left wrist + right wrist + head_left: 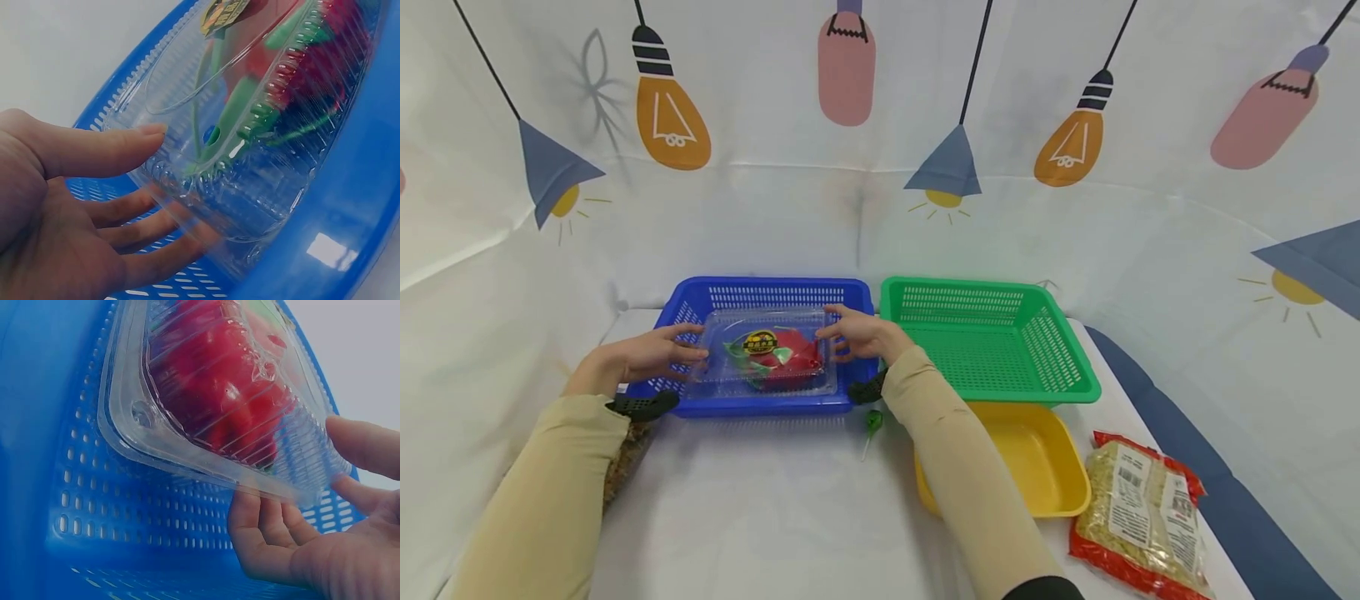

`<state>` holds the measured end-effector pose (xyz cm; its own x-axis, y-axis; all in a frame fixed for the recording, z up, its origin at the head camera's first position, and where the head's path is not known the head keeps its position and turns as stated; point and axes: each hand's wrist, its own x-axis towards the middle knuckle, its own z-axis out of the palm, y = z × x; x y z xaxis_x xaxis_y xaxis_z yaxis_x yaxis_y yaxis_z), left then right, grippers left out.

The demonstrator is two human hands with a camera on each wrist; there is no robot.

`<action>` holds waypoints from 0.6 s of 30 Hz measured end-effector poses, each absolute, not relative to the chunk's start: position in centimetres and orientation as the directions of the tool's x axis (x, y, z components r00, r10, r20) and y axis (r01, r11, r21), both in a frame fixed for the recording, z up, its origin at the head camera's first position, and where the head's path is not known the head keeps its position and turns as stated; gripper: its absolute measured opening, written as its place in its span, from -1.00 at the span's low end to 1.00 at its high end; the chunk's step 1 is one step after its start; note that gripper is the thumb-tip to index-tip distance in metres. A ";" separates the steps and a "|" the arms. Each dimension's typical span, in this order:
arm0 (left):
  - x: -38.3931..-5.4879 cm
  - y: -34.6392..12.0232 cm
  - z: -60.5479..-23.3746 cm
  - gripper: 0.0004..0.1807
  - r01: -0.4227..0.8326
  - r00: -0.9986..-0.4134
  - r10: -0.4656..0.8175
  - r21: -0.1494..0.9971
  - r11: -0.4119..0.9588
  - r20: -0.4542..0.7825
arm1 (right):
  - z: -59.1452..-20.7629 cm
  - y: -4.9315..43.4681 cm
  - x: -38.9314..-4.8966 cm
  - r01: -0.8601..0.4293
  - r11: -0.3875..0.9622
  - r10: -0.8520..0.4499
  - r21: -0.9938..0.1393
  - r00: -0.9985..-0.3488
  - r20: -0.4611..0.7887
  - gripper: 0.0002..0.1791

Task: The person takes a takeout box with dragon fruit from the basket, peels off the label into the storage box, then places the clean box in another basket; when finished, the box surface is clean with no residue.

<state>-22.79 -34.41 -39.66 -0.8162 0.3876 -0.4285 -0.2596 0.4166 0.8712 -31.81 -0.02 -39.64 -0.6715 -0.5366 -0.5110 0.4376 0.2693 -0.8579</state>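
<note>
A clear plastic clamshell box (763, 358) with a gold-and-black label (759, 342) is in the blue basket (730, 408). Red and green contents show through its lid, including a glossy red, pepper-like piece (219, 394). My left hand (651, 358) holds the box's left end, thumb above the edge and fingertips beneath it, seen through the plastic in the left wrist view. At the opposite end, my right hand (865, 333) holds the box with fingers bent under the rim and thumb at the side.
A green basket (985, 392) stands right of the blue one, with a yellow tray (1060, 467) in front. A red-edged bag of pale yellow contents (1142, 517) lies at the right. A green lollipop (873, 421) lies near the blue basket. Another bag (625, 458) is partly behind my left forearm.
</note>
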 end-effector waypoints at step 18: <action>-21.5 -33.3 -38.2 -0.18 -0.166 -0.869 0.330 0.847 0.505 -0.368 | -38.5 -0.2 -30.5 0.384 0.301 -0.499 -0.873 -0.717 -0.487 -0.18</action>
